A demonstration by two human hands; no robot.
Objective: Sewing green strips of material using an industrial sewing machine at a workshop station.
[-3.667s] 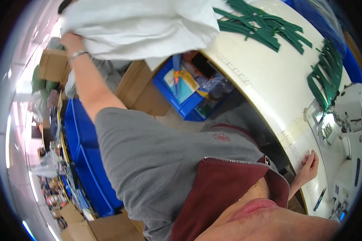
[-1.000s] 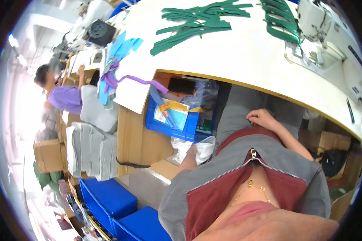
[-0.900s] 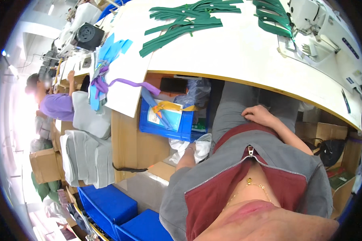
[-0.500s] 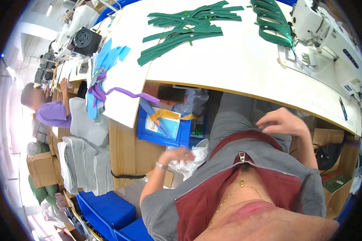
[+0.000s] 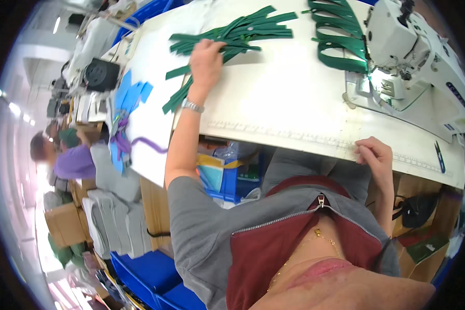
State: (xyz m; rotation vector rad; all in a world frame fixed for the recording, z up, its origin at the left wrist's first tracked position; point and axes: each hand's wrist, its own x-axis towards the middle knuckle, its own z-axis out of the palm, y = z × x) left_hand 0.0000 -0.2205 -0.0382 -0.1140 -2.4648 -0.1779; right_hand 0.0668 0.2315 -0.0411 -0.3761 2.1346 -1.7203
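My left hand (image 5: 205, 61) reaches onto the pile of green fabric strips (image 5: 263, 33) on the white table (image 5: 289, 93), its fingers closed on strips near the middle of the pile. My right hand (image 5: 372, 152) is at the table's front edge beside a printed ruler (image 5: 305, 136), fingers loosely bent and slightly apart, holding nothing visible. A looped chain of green strips (image 5: 341, 64) lies at the white sewing machine (image 5: 398, 36). A black pen (image 5: 440, 157) lies to the right of my right hand.
Light blue (image 5: 124, 90) and purple strips (image 5: 145, 143) lie at the table's left. Below are a blue bin (image 5: 232, 186), stacked grey fabric (image 5: 121, 227), cardboard boxes (image 5: 64, 225) and blue crates (image 5: 144, 271). A co-worker in purple (image 5: 75, 163) works at the left.
The large white cloth held earliest is out of my hand. Both hands have risen from low near my body, the left onto the green strips, the right to the table edge.
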